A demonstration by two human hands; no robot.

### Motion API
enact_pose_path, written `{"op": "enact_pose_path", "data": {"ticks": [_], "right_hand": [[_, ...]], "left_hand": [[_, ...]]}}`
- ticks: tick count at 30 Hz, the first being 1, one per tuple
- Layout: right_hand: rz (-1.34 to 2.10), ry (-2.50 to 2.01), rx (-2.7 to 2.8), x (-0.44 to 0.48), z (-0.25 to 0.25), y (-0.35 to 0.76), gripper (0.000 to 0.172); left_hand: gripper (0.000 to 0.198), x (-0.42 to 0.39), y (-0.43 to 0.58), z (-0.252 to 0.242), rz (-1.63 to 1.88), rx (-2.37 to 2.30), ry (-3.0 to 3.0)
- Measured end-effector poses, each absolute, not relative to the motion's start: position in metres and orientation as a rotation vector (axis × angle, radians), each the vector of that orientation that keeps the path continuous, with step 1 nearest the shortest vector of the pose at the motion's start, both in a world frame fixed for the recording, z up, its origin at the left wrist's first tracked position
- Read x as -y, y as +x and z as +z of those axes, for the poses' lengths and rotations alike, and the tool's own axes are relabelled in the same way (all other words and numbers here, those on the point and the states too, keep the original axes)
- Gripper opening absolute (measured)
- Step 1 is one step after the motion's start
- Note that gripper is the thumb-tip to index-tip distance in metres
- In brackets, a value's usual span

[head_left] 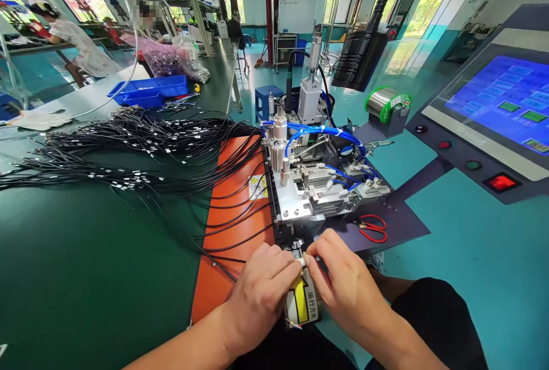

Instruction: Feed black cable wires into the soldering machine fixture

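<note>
Machine (321,174) — one, two hands (266,285) (348,279) at its front, one spool (384,102) beyond.

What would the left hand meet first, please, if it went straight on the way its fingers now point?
The left hand would most likely meet the small pale piece first, then the right hand just beyond; depth is hard to judge here.

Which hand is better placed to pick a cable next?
Left, probably. The left hand is nearer the black cables, which cross the orange panel on its side. The right hand is farther across, nearer the scissors. Both look busy, though.
</note>
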State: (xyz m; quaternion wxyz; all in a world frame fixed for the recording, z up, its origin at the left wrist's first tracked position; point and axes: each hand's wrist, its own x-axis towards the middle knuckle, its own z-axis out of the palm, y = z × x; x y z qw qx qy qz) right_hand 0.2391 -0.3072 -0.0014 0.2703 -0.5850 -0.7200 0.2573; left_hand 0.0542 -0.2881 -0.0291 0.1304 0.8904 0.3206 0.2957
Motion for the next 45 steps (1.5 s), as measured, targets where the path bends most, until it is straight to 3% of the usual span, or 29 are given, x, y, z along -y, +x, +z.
{"op": "enact_pose_path", "data": {"ticks": [12, 45], "right_hand": [[1.608, -1.404, 0.986, 0.306, -0.016, 0.263, 0.037], [1.602, -1.348, 1.075, 0.305, -0.013, 0.254, 0.033]], "left_hand": [[0.017, 0.286, 0.054, -0.032, 0.878, -1.052, 2.235], [0.02, 0.287, 0.055, -0.029, 0.836, -1.092, 2.255]]}}
